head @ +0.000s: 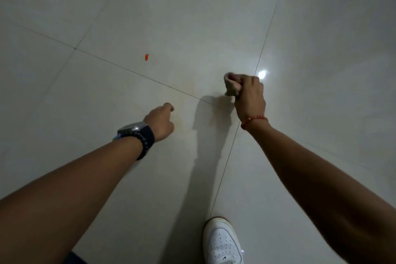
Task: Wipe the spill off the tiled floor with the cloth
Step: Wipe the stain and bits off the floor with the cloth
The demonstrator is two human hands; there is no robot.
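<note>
My right hand point(249, 96) is closed around a small bunched beige cloth point(231, 87), held just above or on the pale tiled floor point(128, 17) near a grout line crossing. A faint yellowish smear point(188, 105) stains the tile between my two hands. My left hand point(160, 121) hangs over the floor left of the smear, fingers curled in, holding nothing. A small orange-red spot point(146, 57) lies on the tile farther away to the left. A watch and bead bracelet are on my left wrist, a red bead bracelet on my right.
My white sneaker point(222, 242) stands on the tile at the bottom, beside a grout line. A bright lamp reflection point(262, 74) glares on the floor just right of the cloth. Dark grout lines cross the tiles.
</note>
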